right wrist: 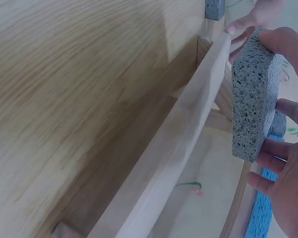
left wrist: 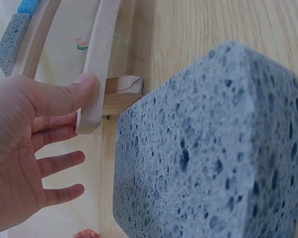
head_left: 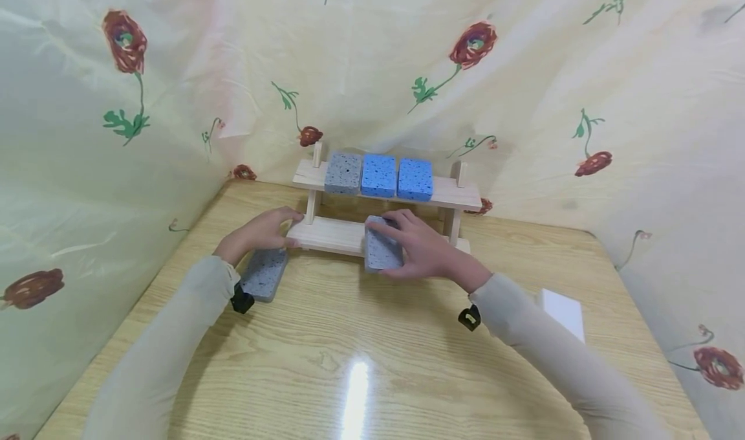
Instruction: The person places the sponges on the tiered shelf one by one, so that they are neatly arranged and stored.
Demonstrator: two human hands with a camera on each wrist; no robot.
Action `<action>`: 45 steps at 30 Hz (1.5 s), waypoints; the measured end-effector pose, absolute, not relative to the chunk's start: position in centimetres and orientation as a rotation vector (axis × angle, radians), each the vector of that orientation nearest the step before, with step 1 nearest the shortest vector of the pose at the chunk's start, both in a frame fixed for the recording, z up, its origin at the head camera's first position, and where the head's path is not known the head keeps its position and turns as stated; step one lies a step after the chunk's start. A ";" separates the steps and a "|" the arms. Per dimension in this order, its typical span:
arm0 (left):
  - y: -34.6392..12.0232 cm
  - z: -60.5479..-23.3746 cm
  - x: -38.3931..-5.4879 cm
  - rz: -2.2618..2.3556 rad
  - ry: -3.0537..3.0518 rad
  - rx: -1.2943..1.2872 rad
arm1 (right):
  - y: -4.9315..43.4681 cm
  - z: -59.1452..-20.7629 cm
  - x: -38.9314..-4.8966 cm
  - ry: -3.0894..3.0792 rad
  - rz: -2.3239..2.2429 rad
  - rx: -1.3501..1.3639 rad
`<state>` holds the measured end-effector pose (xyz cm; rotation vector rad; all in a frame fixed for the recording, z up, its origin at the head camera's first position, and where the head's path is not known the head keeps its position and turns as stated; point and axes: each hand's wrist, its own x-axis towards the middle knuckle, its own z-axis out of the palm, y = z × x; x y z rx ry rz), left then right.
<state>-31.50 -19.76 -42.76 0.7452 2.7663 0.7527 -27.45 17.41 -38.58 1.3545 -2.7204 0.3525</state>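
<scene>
A two-tier wooden rack [head_left: 332, 235] stands at the back of the table. My left hand [head_left: 262, 231] pinches the left end of its lower board, thumb on one face and fingers behind it in the left wrist view. In my right hand [head_left: 423, 246] is a grey speckled sponge [head_left: 381, 253], gripped by its edges in front of the lower board. The right wrist view shows this sponge [right wrist: 251, 99] off the board. Along the upper board lie a grey sponge [head_left: 343, 173] and two blue sponges, one in the middle [head_left: 378, 175] and one to the right [head_left: 415, 180].
Another grey sponge [head_left: 265, 275] lies on the table beneath the left wrist. A white block [head_left: 563, 310] sits at the right, partly behind the right sleeve. Flowered sheeting [head_left: 361, 58] hangs close behind the rack and along both sides of the wood-grain table [head_left: 326, 336].
</scene>
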 end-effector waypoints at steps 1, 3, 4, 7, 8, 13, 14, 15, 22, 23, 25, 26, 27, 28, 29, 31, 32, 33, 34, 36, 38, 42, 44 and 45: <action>-19.8 -42.8 -31.5 0.753 2.765 0.747 | 17.1 -38.6 -27.5 -2.725 0.355 1.356; -19.8 -42.8 -31.5 0.756 2.763 0.750 | 16.6 -38.6 -27.6 -2.726 0.360 1.356; -19.8 -42.8 -31.5 0.757 2.763 0.750 | 16.3 -38.6 -27.6 -2.729 0.364 1.352; -19.8 -42.8 -31.6 0.760 2.763 0.750 | 15.6 -38.6 -27.8 -2.734 0.363 1.340; -19.8 -42.8 -31.6 0.760 2.764 0.749 | 15.3 -38.6 -27.8 -2.734 0.367 1.341; -19.8 -42.7 -31.6 0.760 2.763 0.728 | 14.2 -38.9 -28.2 -2.729 0.354 1.359; -19.7 -42.7 -31.6 0.759 2.763 0.725 | 14.0 -39.0 -28.2 -2.730 0.348 1.361; -19.7 -42.7 -31.6 0.758 2.764 0.723 | 13.8 -39.0 -28.3 -2.728 0.343 1.364; -19.6 -42.7 -31.5 0.752 2.773 0.752 | 12.3 -39.2 -28.7 -2.751 0.325 1.372; -19.6 -42.7 -31.5 0.756 2.773 0.753 | 12.1 -39.3 -28.7 -2.755 0.318 1.370; -19.6 -42.6 -31.4 0.764 2.772 0.751 | 11.8 -39.4 -28.9 -2.761 0.317 1.363; -19.6 -42.6 -31.4 0.768 2.770 0.746 | 11.6 -39.5 -28.9 -2.763 0.319 1.359; -19.6 -42.6 -31.4 0.770 2.769 0.741 | 11.4 -39.5 -29.0 -2.765 0.318 1.353; -19.6 -42.5 -31.4 0.771 2.770 0.740 | 11.3 -39.6 -29.1 -2.765 0.312 1.350; -19.6 -42.5 -31.4 0.774 2.769 0.735 | 11.1 -39.7 -29.2 -2.766 0.302 1.346; -19.6 -42.5 -31.4 0.767 2.772 0.737 | 10.8 -39.8 -29.4 -2.767 0.298 1.342; -19.7 -42.5 -31.4 0.764 2.773 0.737 | 10.7 -39.9 -29.5 -2.771 0.290 1.338; -19.7 -42.5 -31.4 0.763 2.773 0.738 | 10.6 -40.0 -29.6 -2.774 0.290 1.336; -19.7 -42.5 -31.4 0.761 2.773 0.738 | 10.5 -40.0 -29.7 -2.775 0.296 1.334; -19.7 -42.5 -31.4 0.764 2.772 0.744 | 10.2 -40.1 -29.9 -2.774 0.305 1.332; -19.7 -42.6 -31.5 0.771 2.769 0.748 | 10.0 -40.1 -30.2 -2.771 0.304 1.330; -19.8 -42.6 -31.4 0.783 2.765 0.757 | 9.5 -40.2 -30.6 -2.756 0.293 1.328; -19.8 -42.6 -31.5 0.783 2.764 0.756 | 9.2 -40.2 -30.8 -2.757 0.291 1.322; -19.8 -42.7 -31.5 0.782 2.764 0.756 | 9.1 -40.2 -30.9 -2.759 0.288 1.319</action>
